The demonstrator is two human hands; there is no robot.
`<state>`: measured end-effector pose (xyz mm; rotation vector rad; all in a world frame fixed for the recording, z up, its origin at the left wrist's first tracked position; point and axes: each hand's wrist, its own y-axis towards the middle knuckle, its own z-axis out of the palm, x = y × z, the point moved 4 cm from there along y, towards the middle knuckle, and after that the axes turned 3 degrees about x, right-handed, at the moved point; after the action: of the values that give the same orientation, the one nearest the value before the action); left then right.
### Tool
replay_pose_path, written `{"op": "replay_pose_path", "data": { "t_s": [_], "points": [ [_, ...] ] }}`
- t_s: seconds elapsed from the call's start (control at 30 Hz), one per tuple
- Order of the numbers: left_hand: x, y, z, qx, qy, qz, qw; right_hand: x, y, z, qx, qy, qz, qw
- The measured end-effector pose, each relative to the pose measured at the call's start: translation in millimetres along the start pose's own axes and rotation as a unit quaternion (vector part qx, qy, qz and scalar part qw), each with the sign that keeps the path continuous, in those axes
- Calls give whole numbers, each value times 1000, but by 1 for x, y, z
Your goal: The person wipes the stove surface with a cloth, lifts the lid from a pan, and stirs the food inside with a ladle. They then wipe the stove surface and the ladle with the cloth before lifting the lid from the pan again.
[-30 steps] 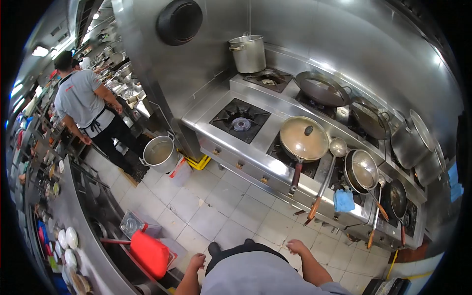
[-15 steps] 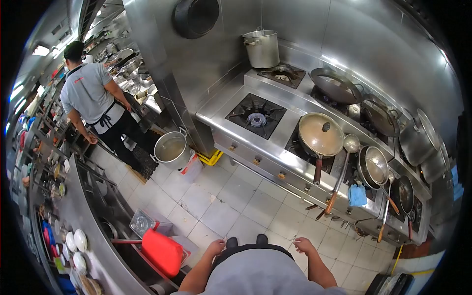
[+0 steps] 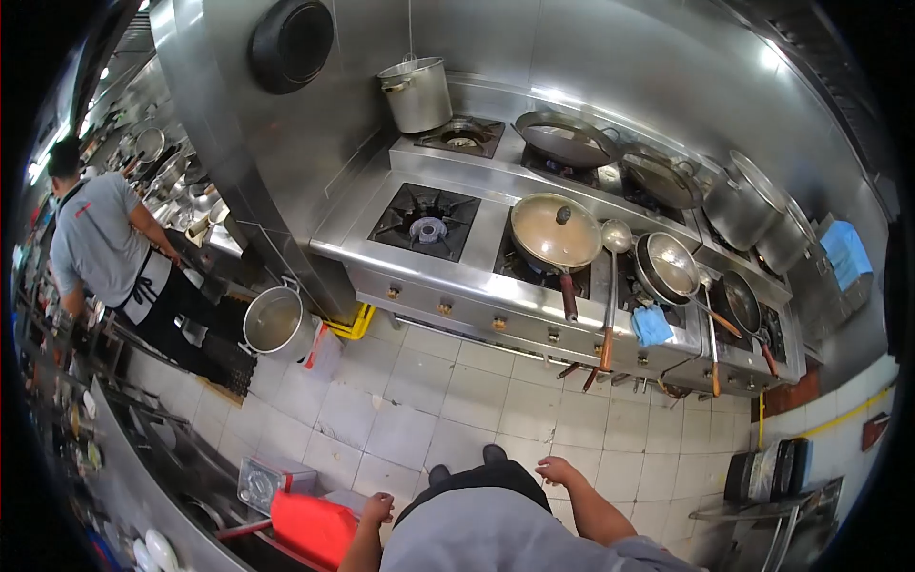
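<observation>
My left hand [image 3: 378, 508] hangs low beside my body, fingers loosely curled and nothing visible in it. Nearest to it is a red plastic piece [image 3: 313, 527] by the counter on the left. On the other side, my right hand [image 3: 554, 470] is held out over the tiled floor, its fingers loosely bent and holding nothing. Neither hand touches the stove [image 3: 434, 296] ahead. On that stove sit a lidded pan [image 3: 556, 232], a ladle [image 3: 611, 286], a strainer [image 3: 673, 264] over a pan and a blue cloth [image 3: 652, 325].
A large pot [image 3: 275, 321] of liquid stands by the pillar, near a yellow frame [image 3: 352, 322]. Another person [image 3: 107, 238] works at the left. Woks [image 3: 566, 140] and a tall pot [image 3: 416, 95] line the back burners. A metal rack [image 3: 772, 510] stands at lower right.
My view has turned right, so the stove and pots sit further left. My right hand has swung slightly forward. The other person has turned a little, with the left arm lower.
</observation>
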<state>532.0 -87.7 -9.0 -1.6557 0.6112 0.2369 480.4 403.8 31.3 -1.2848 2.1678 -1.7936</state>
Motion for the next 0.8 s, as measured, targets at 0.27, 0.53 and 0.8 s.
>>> {"op": "replay_pose_path", "data": {
  "t_s": [0.27, 0.53, 0.8],
  "points": [
    [-11, -15, -6, 0, 43, 17, 999, 9, -17, -34, -43, 371, -11, 927],
    [10, 21, -33, -5, 34, 21, 999, 223, -37, -252, -360, 386, -246, 813],
    [15, -8, -35, -28, -60, 28, 997, 311, -28, -249, -233, 365, -208, 877]
  ]
}}
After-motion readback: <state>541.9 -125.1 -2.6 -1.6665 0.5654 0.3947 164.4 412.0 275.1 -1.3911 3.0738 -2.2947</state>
